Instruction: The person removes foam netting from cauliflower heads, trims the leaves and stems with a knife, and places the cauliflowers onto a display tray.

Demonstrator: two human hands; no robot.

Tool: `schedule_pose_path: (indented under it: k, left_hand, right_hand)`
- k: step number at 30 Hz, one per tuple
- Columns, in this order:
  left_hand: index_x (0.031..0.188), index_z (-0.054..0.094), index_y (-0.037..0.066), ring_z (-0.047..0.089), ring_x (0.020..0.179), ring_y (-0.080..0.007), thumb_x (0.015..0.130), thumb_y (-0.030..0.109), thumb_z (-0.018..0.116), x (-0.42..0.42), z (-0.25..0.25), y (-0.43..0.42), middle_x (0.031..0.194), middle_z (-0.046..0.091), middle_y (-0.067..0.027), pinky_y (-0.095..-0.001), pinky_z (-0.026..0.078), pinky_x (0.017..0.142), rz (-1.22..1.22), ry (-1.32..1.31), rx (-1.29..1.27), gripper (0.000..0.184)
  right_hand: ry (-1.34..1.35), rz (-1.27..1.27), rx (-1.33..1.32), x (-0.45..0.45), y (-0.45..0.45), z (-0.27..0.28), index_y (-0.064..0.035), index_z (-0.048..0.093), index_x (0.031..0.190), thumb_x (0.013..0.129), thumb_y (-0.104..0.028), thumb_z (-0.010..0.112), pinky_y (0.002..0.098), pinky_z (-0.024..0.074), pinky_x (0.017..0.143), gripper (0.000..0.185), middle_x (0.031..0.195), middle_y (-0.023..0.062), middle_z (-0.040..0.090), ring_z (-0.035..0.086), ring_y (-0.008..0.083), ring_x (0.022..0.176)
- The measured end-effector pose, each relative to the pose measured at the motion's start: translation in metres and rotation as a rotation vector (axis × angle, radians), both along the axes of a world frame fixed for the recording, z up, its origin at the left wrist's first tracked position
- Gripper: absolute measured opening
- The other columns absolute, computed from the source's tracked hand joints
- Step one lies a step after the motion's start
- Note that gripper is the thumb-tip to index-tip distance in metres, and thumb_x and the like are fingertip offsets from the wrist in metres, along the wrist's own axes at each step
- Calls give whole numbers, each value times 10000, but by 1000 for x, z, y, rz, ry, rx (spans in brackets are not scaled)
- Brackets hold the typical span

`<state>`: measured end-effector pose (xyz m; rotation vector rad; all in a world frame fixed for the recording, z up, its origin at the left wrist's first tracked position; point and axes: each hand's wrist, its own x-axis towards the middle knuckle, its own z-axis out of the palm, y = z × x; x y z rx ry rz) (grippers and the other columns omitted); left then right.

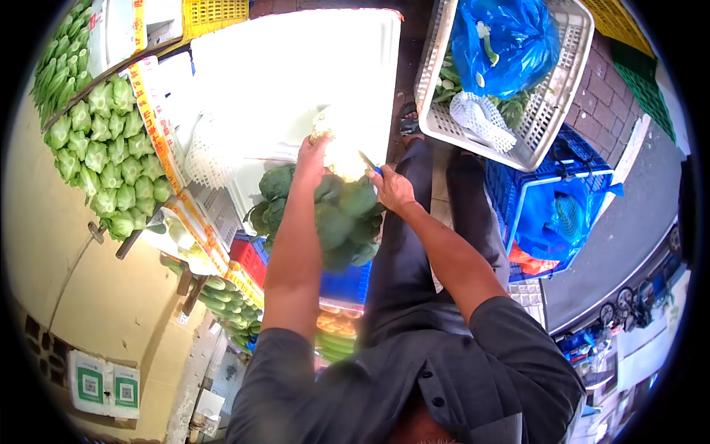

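In the head view, a pale, overexposed vegetable head [346, 158] is gripped along its side by the left hand [312, 158], above a white foam box [296, 66]. A knife [369, 162] is held in the closed right hand [394, 188], its blade pointed towards the vegetable; whether contact is made cannot be told. Dark green leafy heads [344, 214] are seen below the hands. A blue plastic bag [506, 44] is held in a white basket [551, 111].
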<state>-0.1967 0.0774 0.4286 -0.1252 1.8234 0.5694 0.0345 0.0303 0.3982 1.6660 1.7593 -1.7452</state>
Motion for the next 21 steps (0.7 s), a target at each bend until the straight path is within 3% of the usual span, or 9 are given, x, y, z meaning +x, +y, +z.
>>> schedule_pose_path:
  k: [3,6,9,10,12,14,21]
  left_hand:
    - [1356,452,38,678,940,-243,880,340,750,4,7,6,1160,612,-126,-438,634,640,-1,-12,-6,637]
    - [1358,450,37,684,938,-250,882,338,747,1,5,6,1166,617,-129,-443,636,642,-14,-3,-50,637]
    - [1362,446,28,683,946,-257,884,342,743,0,5,1,1177,617,-137,-433,632,634,-35,-25,21,644]
    - [1360,447,26,683,942,-253,884,336,743,-1,7,1,1178,616,-135,-424,629,624,-53,-23,20,640]
    - [1355,450,21,682,935,-245,883,325,743,-1,11,-1,1181,614,-132,-407,624,604,-96,-23,14,633]
    - [1344,461,20,682,905,-225,883,305,737,-1,16,-8,1163,621,-123,-383,615,588,-146,-31,36,609]
    - [1335,481,23,673,818,-171,886,244,713,-4,33,-10,1091,645,-102,-329,596,569,-295,-103,70,552]
  right_hand:
    - [-74,-24,-23,3,4,-6,-63,559,994,1003,-539,468,542,505,741,484,858,262,679,656,462,854]
    - [48,-73,184,11,0,1,-52,590,1049,999,-517,487,525,511,740,479,869,261,680,660,456,857]
    - [-18,-184,74,24,3,10,-39,604,1112,994,-495,509,513,515,752,480,887,256,684,659,455,880]
    - [-36,-239,-8,29,13,20,-48,614,1128,990,-466,508,517,513,817,452,934,258,693,659,456,923]
    - [-42,-350,-22,55,14,15,-53,606,1195,1005,-493,478,530,501,828,497,974,281,684,642,484,947]
    - [-84,-383,135,89,22,20,-51,610,1175,1011,-515,460,541,492,809,514,967,291,676,627,505,946]
    - [-317,-370,42,212,30,38,-42,614,1144,1009,-577,412,583,468,801,588,956,329,653,595,543,969]
